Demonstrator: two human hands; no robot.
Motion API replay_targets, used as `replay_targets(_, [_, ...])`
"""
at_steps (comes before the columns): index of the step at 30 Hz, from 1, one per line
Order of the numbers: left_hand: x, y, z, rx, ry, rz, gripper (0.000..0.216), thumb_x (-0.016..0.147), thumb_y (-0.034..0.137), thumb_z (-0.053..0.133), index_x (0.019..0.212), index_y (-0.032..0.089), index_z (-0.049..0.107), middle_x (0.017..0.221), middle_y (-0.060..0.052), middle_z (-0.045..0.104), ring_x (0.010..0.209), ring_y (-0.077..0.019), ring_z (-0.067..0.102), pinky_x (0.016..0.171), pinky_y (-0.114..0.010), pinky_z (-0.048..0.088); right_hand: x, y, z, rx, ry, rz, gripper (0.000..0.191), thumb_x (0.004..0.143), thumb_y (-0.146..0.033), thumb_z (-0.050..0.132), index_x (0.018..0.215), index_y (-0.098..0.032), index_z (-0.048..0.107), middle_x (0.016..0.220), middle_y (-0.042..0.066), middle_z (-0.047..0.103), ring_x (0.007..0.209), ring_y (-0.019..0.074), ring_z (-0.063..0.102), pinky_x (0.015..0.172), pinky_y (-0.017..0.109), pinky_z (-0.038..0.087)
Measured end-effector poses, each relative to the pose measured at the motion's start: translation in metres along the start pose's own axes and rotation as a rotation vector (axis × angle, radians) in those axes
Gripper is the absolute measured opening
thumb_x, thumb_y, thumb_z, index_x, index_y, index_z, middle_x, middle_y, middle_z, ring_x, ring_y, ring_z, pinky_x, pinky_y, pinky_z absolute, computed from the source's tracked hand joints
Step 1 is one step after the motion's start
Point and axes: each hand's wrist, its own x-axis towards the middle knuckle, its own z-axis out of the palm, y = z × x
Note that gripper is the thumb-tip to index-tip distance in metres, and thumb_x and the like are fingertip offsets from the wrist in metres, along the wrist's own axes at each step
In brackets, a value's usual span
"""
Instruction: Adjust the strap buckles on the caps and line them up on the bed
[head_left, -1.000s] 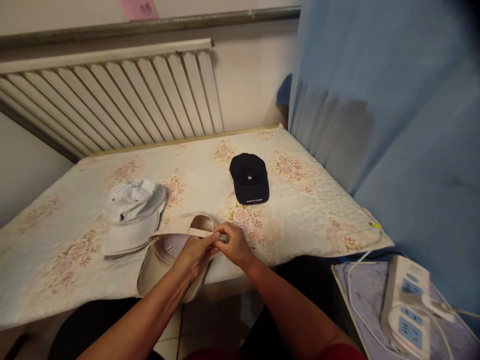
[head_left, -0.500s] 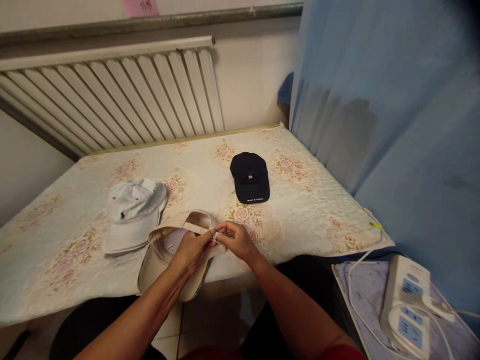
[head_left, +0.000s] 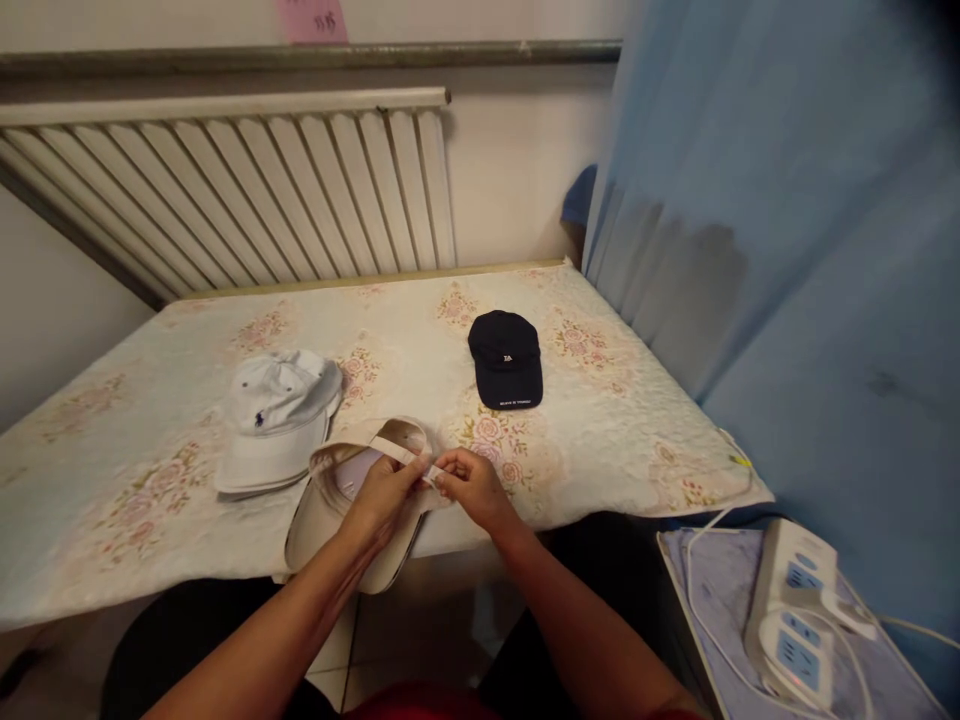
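Note:
A beige baseball cap (head_left: 307, 525) lies with its inside facing me at the front edge of the floral-covered surface. My left hand (head_left: 386, 495) is closed on the cap's back strap, thumb on top. Close beside it, my right hand (head_left: 472, 487) pinches the strap's end near the fastening; the fingers hide the fine detail there. White caps (head_left: 274, 425), stacked one on another, rest to the left, the top one bearing a small dark emblem. Farther back, right of centre, sits a navy cap (head_left: 506, 360) with white lettering on its front and brim.
A floral cover (head_left: 585, 450) spreads over the surface. Behind it a white radiator (head_left: 300, 195) stands along the wall. A blue curtain (head_left: 810, 250) hangs at the right. At the lower right, a power strip (head_left: 795, 620) with white cables lies on a small stand (head_left: 697, 580).
The view has shifted slightly. Both hands keep hold of the strap, and the right fingers have moved a little apart from the left, showing more of the strap between them.

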Motion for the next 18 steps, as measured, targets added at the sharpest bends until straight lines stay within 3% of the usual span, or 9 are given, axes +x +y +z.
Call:
replay_targets(7, [-0.022, -0.01, -0.012, -0.128, -0.111, 0.012, 0.029, 0.067, 0.028, 0.076, 0.086, 0.013, 0.059, 0.075, -0.001, 0.062, 0.068, -0.0122, 0.056, 0.068, -0.026, 0.044, -0.005, 0.011, 0.016, -0.019, 0.012, 0.038, 0.013, 0.066, -0.023, 0.064, 0.077, -0.018, 0.061, 0.056, -0.006, 0.058, 0.047, 0.0084, 0.054, 0.05, 0.022, 0.043])
replay_targets(12, [-0.035, -0.021, -0.02, -0.083, -0.076, -0.023, 0.029, 0.059, 0.021, 0.077, 0.082, 0.012, 0.061, 0.071, -0.001, 0.062, 0.065, -0.0126, 0.055, 0.067, -0.026, 0.042, -0.014, 0.008, 0.032, -0.083, 0.012, 0.065, 0.012, 0.067, -0.023, 0.061, 0.077, -0.017, 0.061, 0.055, -0.006, 0.058, 0.045, 0.008, 0.052, 0.049, 0.021, 0.041])
replay_targets(18, [-0.041, -0.012, -0.03, -0.077, -0.059, -0.007, 0.026, 0.066, 0.035, 0.071, 0.075, 0.013, 0.06, 0.07, -0.003, 0.063, 0.065, -0.015, 0.057, 0.066, -0.027, 0.042, -0.023, -0.003, 0.044, -0.233, 0.016, 0.053, 0.008, 0.071, -0.023, 0.058, 0.077, -0.018, 0.06, 0.057, -0.003, 0.058, 0.049, 0.0115, 0.053, 0.052, 0.025, 0.044])
